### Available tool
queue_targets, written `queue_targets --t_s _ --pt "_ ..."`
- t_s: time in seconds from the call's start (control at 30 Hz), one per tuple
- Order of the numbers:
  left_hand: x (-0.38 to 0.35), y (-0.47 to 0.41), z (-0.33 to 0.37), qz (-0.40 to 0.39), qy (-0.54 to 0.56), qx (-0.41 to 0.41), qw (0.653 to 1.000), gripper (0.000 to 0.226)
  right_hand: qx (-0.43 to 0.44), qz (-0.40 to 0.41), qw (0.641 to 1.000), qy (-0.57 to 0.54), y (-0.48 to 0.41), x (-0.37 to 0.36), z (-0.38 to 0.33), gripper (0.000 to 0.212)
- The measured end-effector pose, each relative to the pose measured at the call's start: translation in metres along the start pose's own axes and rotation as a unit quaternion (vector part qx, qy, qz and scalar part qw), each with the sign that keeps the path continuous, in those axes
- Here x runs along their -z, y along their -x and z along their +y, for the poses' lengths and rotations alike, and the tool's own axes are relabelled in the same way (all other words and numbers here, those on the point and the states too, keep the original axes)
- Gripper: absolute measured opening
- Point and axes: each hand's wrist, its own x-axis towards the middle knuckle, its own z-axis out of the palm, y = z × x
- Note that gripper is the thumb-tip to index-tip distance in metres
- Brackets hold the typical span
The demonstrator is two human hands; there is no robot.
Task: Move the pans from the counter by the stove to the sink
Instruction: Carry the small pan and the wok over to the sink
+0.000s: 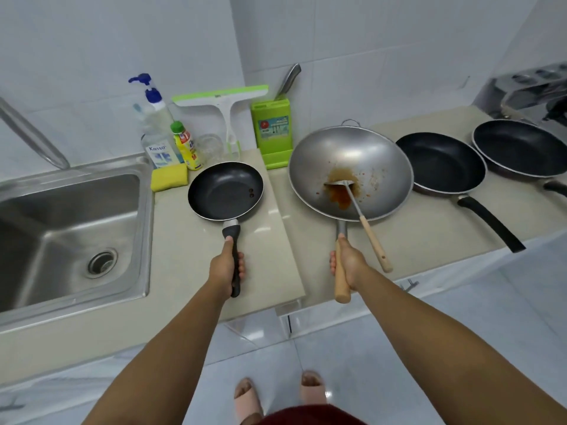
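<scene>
My left hand (226, 268) grips the black handle of a small black frying pan (225, 191), which is over the counter just right of the steel sink (18, 210). My right hand (348, 265) is closed on the wooden handle of a grey metal wok (377, 161) smeared with orange sauce. A metal spatula (365, 222) with a wooden handle lies in the wok. Two more black frying pans (441, 162) (521, 148) sit on the counter to the right.
Behind the small pan stand a soap pump bottle (156, 124), a yellow bottle (185, 147), a yellow sponge (168, 177), a squeegee (224, 102) and a green knife block (271, 133). The faucet (30, 136) slants over the sink. A stove (534, 90) is far right.
</scene>
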Motion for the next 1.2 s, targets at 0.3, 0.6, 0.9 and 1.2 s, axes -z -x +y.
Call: queue_targets --t_s 0.3,0.6,0.9,1.2 --pt "0.002 0.007 -0.013 0.079 0.010 -0.041 0.996 0.054 0.032 0.039 0.997 0.056 0.025 0.001 -0.020 0.043" --pt "0.026 0.032 -0.028 0.115 0.032 -0.088 0.989 0.055 0.066 -0.009 0.988 0.137 0.078 0.020 -0.024 0.049" --pt "0.068 0.068 -0.028 0.177 0.073 -0.113 0.975 0.056 0.117 -0.082 0.971 0.191 0.122 -0.008 -0.022 0.054" --pt "0.130 0.109 -0.049 0.302 0.135 -0.112 0.937 0.056 0.106 -0.153 0.972 0.144 0.148 -0.055 -0.021 0.047"
